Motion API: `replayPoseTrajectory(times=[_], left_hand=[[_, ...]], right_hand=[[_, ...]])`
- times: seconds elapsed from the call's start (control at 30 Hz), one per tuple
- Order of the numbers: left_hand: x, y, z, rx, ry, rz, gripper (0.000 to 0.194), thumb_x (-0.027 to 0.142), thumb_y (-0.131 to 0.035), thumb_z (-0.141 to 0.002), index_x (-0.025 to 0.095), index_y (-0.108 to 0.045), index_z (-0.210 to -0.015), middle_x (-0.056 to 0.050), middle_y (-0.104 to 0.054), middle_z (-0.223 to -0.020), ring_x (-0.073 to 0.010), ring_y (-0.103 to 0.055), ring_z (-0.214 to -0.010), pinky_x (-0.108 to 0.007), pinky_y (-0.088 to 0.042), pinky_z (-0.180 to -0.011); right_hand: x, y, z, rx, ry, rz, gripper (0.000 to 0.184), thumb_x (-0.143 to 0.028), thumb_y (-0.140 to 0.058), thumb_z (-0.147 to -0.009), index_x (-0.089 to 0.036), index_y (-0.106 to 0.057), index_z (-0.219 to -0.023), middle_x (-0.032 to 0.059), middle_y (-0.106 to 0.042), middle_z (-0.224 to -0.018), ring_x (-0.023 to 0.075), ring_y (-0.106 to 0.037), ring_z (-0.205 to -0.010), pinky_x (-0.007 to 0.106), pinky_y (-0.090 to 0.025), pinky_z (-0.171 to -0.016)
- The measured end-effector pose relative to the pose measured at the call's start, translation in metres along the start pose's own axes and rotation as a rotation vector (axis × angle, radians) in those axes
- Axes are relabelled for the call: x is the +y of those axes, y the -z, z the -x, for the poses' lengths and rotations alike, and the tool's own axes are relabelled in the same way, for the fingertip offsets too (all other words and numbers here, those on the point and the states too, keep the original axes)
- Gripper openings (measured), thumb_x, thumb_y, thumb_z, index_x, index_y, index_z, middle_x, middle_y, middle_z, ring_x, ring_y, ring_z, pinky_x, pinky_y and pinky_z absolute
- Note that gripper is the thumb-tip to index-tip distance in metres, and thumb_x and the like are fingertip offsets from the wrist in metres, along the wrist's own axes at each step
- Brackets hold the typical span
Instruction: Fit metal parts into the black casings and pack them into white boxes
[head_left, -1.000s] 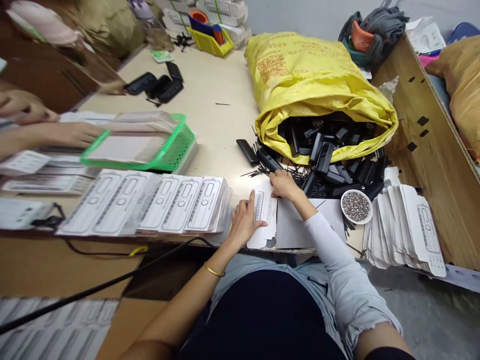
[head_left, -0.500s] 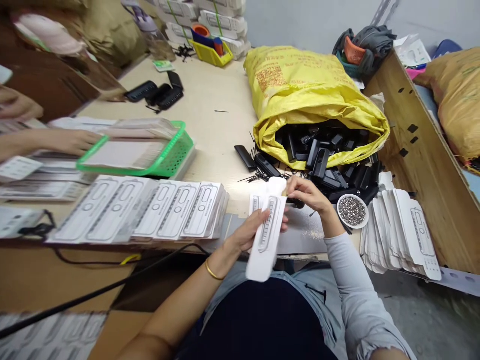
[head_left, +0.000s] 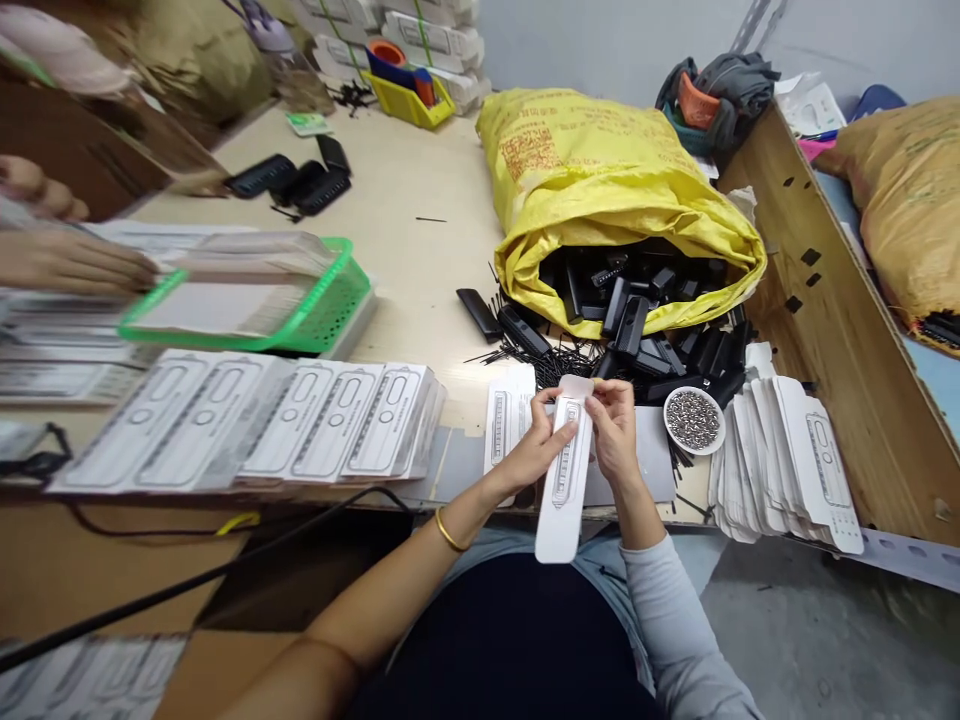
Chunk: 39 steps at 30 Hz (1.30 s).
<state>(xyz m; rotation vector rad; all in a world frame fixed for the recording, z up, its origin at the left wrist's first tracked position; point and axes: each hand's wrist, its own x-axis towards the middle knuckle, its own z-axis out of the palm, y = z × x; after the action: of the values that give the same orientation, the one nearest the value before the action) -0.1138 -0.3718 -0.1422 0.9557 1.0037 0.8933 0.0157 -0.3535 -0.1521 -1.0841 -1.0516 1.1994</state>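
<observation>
A long white printed carton is held upright in front of my body, its top flap standing open. My left hand grips its left side near the top, thumb across the printed face. At the upper right edge, by the flap, the fingers of my right hand pinch the carton. What is inside the carton cannot be seen. Just left of it, more white printed cartons lie on a grey sheet. A white bowl of small metal screws stands to the right of my right hand.
A yellow sack spills black plastic cases and thin black sticks behind my hands. Flat cartons stand fanned at right beside a wooden board. Filled-looking boxes line the left front edge, near a green basket and a co-worker's hands.
My right hand has moved down against the carton's upper edge. The carton has turned more upright and shifted slightly right. A co-worker's hand has drawn back left from the basket.
</observation>
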Motion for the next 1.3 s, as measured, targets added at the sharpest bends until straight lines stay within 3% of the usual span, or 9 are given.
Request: replayPoseTrajectory(times=[0.1, 0.2, 0.6, 0.7, 0.8, 0.9, 1.07, 1.2, 1.3], left_hand=[[-0.003, -0.002, 0.0, -0.031, 0.042, 0.051, 0.084, 0.045, -0.055, -0.086, 0.025, 0.004, -0.141, -0.014, -0.057, -0.122, -0.0197, -0.066, -0.087, -0.041, -0.053, -0.08], [-0.002, -0.004, 0.004, -0.032, -0.047, -0.085, 0.083, 0.04, -0.057, -0.087, 0.02, -0.001, -0.145, -0.015, -0.059, -0.121, -0.0216, -0.06, -0.106, -0.042, -0.044, -0.096], [-0.002, 0.006, -0.004, 0.012, 0.019, -0.055, 0.09, 0.043, -0.051, -0.089, 0.018, 0.012, -0.149, -0.007, -0.067, -0.095, -0.0175, -0.065, -0.083, -0.035, -0.049, -0.082], [-0.001, 0.012, -0.002, -0.026, -0.081, -0.162, 0.078, 0.044, -0.043, -0.092, 0.02, 0.002, -0.15, -0.012, -0.066, -0.104, -0.0207, -0.066, -0.09, -0.041, -0.05, -0.086], [-0.001, 0.014, 0.005, -0.158, -0.448, -0.444, 0.07, 0.039, -0.063, -0.079, 0.021, -0.035, -0.14, -0.018, -0.051, -0.132, -0.0291, -0.049, -0.125, -0.051, -0.033, -0.107], [0.003, 0.019, 0.01, -0.106, -0.689, -0.567, 0.057, 0.041, -0.071, -0.069, 0.018, -0.053, -0.118, -0.017, -0.055, -0.126, -0.0314, -0.046, -0.127, -0.052, -0.03, -0.11], [0.017, 0.042, 0.005, 0.485, -0.238, -0.736, 0.064, 0.042, -0.064, -0.073, 0.013, -0.044, -0.127, -0.013, -0.064, -0.104, -0.0258, -0.063, -0.094, -0.04, -0.051, -0.082], [0.012, 0.046, -0.001, 0.39, -0.194, -0.921, 0.074, 0.034, -0.062, -0.073, 0.018, -0.032, -0.139, -0.013, -0.055, -0.126, -0.0279, -0.057, -0.113, -0.041, -0.047, -0.093], [0.007, 0.043, 0.001, 0.324, -0.18, -1.019, 0.071, 0.031, -0.061, -0.074, 0.018, -0.037, -0.139, -0.014, -0.053, -0.128, -0.0299, -0.053, -0.117, -0.044, -0.044, -0.097]], right_hand=[[0.001, 0.004, -0.003, -0.022, -0.063, -0.088, 0.018, -0.035, -0.061, -0.082, -0.022, -0.053, -0.091, -0.0011, -0.056, -0.084, 0.0122, -0.056, -0.079, 0.028, -0.049, -0.078], [0.001, 0.007, -0.008, -0.025, -0.148, -0.092, 0.019, -0.036, -0.064, -0.079, -0.02, -0.054, -0.081, -0.0015, -0.057, -0.083, 0.0113, -0.055, -0.076, 0.025, -0.048, -0.075], [0.006, 0.002, 0.029, 0.058, -0.202, -0.074, 0.027, -0.039, -0.062, -0.082, -0.019, -0.063, -0.101, 0.0091, -0.063, -0.122, 0.0202, -0.058, -0.113, 0.037, -0.045, -0.099], [0.009, 0.007, 0.029, 0.17, -0.239, -0.103, 0.033, -0.04, -0.062, -0.081, -0.02, -0.059, -0.108, 0.0074, -0.065, -0.112, 0.0177, -0.063, -0.095, 0.034, -0.051, -0.086], [0.011, 0.011, 0.022, 0.308, -0.232, -0.076, 0.028, -0.042, -0.057, -0.083, -0.019, -0.057, -0.099, 0.0038, -0.066, -0.091, 0.015, -0.062, -0.076, 0.032, -0.053, -0.074], [0.005, 0.014, 0.016, 0.08, -0.123, 0.203, 0.021, -0.034, -0.048, -0.088, -0.019, -0.06, -0.093, 0.0057, -0.066, -0.09, 0.018, -0.061, -0.083, 0.035, -0.052, -0.078], [-0.004, 0.036, -0.022, -0.172, 0.273, 1.009, 0.049, 0.0, -0.038, -0.08, -0.023, -0.06, -0.117, 0.0103, -0.051, -0.136, 0.0248, -0.038, -0.131, 0.052, -0.03, -0.109], [0.003, 0.053, -0.064, -0.526, 0.358, 1.21, 0.046, -0.002, -0.047, -0.078, -0.025, -0.06, -0.115, 0.008, -0.054, -0.134, 0.0252, -0.039, -0.133, 0.055, -0.022, -0.113], [-0.002, 0.057, -0.076, -0.395, 0.343, 0.985, 0.045, -0.015, -0.058, -0.075, -0.021, -0.055, -0.119, 0.0109, -0.059, -0.124, 0.0262, -0.05, -0.121, 0.05, -0.035, -0.107]])
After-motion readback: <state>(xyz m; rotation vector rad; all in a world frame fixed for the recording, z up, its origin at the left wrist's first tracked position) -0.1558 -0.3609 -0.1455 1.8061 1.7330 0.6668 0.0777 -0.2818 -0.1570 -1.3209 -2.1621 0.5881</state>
